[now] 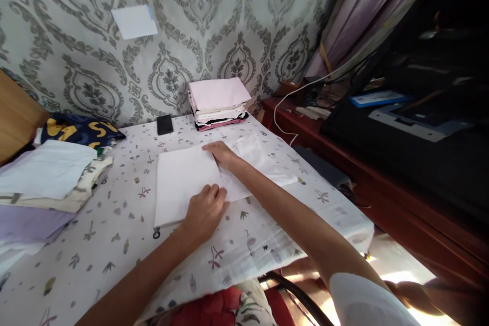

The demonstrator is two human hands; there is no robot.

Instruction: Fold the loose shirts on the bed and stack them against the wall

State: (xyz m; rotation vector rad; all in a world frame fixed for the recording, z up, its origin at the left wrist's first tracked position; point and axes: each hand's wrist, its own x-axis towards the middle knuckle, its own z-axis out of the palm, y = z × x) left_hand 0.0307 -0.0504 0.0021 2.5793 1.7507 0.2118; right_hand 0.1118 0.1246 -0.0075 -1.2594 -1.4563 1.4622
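A white cloth (pixel 183 175) lies on the bed-like surface in front of me, its left part folded into a flat rectangle. Its thinner, wrinkled end (pixel 263 163) spreads out to the right. My left hand (pixel 208 209) is closed at the near right corner of the rectangle, fingers curled over the cloth. At the far edge, my right hand (pixel 221 154) pinches the cloth near the fold, with the forearm crossing over the loose end. The fingertips of both hands are partly hidden. Whether something stiff lies inside the fold, I cannot tell.
A stack of folded cloths (pixel 219 102) stands by the wall, near a black phone (pixel 164 125). More folded clothes (pixel 46 173) are piled at left. The patterned sheet (pixel 126 224) covers the surface. A red-brown cabinet (pixel 367 178) and a white cable (pixel 280 130) are at right.
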